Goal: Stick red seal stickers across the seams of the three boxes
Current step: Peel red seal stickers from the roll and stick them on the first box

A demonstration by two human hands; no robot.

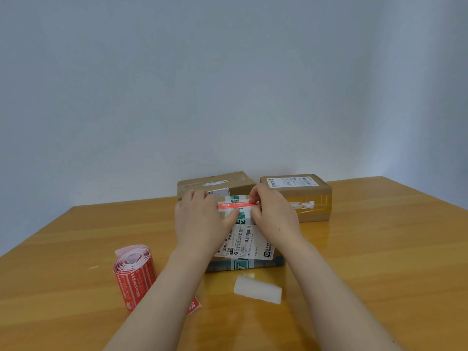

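A red seal sticker (238, 205) lies across the top of the nearest cardboard box (247, 245), which carries a white shipping label and green-printed tape. My left hand (200, 219) rests on the box's left side with its thumb pressing the sticker's lower edge. My right hand (274, 214) pinches the sticker's right end between thumb and fingers. Two more brown boxes stand behind: one at the back left (217, 182), one at the back right (301, 196). A roll of red seal stickers (134, 272) lies to the left, partly under my left forearm.
A white strip of peeled backing paper (257, 290) lies in front of the near box on the wooden table (379, 262). A loose red sticker end (193, 306) shows beside my left forearm. A plain grey wall stands behind the table.
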